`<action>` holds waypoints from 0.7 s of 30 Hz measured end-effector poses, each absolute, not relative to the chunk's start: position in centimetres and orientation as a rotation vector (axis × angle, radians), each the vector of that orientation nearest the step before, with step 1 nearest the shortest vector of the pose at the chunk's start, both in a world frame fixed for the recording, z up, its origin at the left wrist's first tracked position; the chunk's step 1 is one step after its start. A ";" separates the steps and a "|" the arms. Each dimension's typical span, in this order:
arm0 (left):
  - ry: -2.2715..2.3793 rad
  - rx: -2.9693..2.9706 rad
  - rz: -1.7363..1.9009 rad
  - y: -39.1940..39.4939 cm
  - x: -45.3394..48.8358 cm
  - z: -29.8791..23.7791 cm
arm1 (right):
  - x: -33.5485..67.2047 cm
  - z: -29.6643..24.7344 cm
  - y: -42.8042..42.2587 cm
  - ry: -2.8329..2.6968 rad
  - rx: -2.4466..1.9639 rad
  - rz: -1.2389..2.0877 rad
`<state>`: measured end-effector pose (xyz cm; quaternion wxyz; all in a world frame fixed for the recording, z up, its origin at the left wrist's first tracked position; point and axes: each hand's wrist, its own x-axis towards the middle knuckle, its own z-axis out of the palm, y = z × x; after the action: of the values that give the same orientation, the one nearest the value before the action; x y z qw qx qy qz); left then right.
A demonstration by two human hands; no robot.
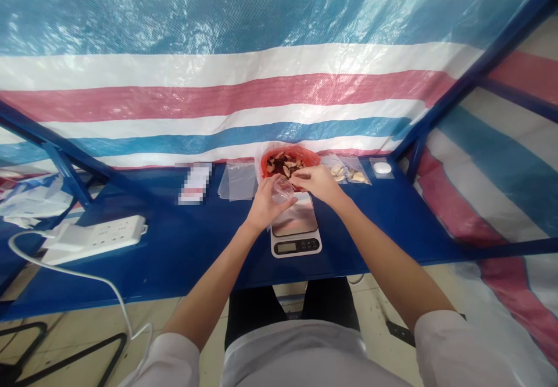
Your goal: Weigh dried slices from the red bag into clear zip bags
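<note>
My left hand [263, 205] is closed on a small clear plastic bag [283, 189], its mouth held open above the scale. At the bag's right side is my right hand [321, 182], fingers pinched together; what sits between the fingertips is too small to make out. Just behind both hands, a red plastic bag [313, 158] lies open with brown dried slices [284, 163] inside. Below the hands stands a white digital kitchen scale [296, 246], its plate partly covered by the left hand and the clear bag.
Flat clear bags [241, 181] lie left of the red bag, beside a blurred-out item [195, 183]. Filled clear bags [358, 172] and a white round object [382, 168] are on the right. A power strip [108, 231] rests on the blue table [192, 247]. Striped sheeting [218, 102] hangs behind.
</note>
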<state>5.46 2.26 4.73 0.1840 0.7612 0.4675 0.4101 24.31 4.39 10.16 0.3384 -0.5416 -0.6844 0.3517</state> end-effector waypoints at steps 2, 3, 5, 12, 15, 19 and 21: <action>1.300 2.140 1.176 2.3 5.4 4.6 | 24.3 10.1 4.4 -1.820 -1.396 1.035; 1.288 2.136 1.182 2.4 5.4 4.6 | 24.2 10.1 4.4 -1.839 -1.390 1.084; 1.255 2.132 1.180 2.5 5.3 4.5 | 23.8 10.2 4.4 -1.864 -1.392 1.155; 1.197 2.107 1.118 2.5 4.5 5.0 | 22.9 11.5 4.9 -2.020 -1.450 1.046; 1.222 2.098 1.150 2.5 4.4 5.1 | 22.7 11.5 5.0 -2.081 -1.458 0.922; 1.196 2.046 1.225 2.6 4.6 5.1 | 22.6 11.0 5.2 -2.082 -1.446 0.904; 1.167 1.989 1.260 2.7 4.8 5.0 | 22.7 10.8 5.3 -2.045 -1.434 0.959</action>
<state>4.80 2.69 5.03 0.2540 0.7321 0.4294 0.4639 22.70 5.31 10.78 0.2311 -0.5215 -0.7436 0.3489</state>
